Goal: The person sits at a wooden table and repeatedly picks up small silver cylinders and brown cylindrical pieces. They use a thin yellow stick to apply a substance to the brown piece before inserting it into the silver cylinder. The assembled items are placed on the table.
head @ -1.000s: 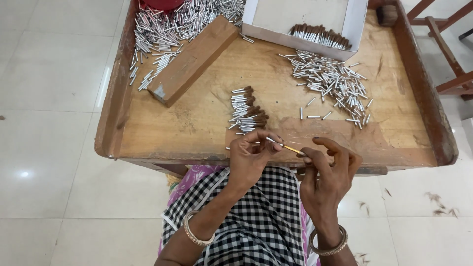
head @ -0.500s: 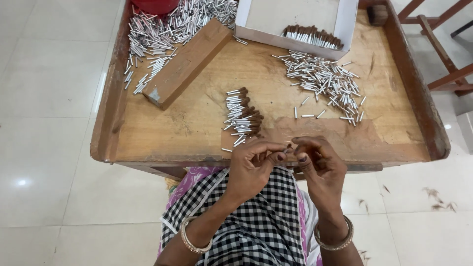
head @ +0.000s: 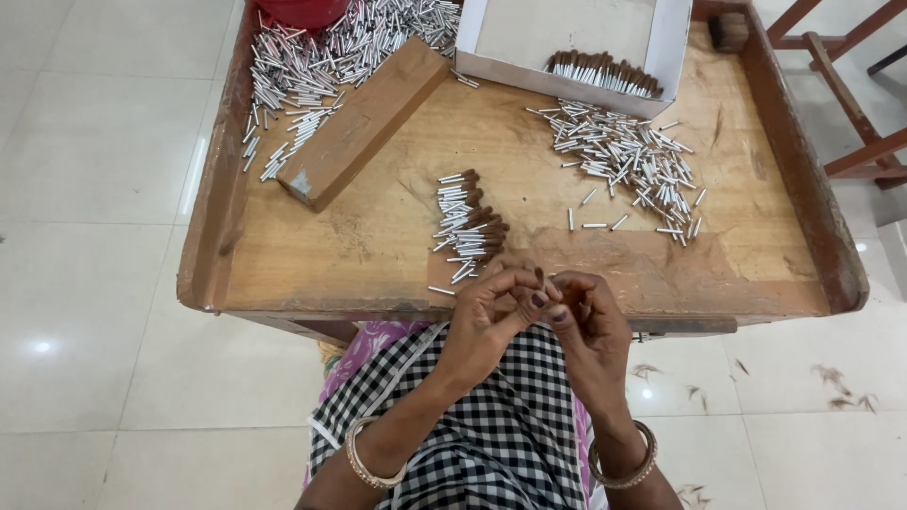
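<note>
My left hand and my right hand meet fingertip to fingertip just over the front rim of a wooden tray table. Both pinch a small metal tube between them, and the fingers hide nearly all of it. Just beyond my left hand lies a small pile of short silver tubes with brown tufts. Farther right, several loose silver tubes are scattered on the wood.
A wooden block lies slantwise at the back left, beside a big heap of silver tubes and a red container. A white box at the back holds a row of brown-tufted tubes. A wooden chair frame stands to the right.
A second ago a thin piece showed between my parted hands. The hands have since closed together and the fingertips now cover it.
</note>
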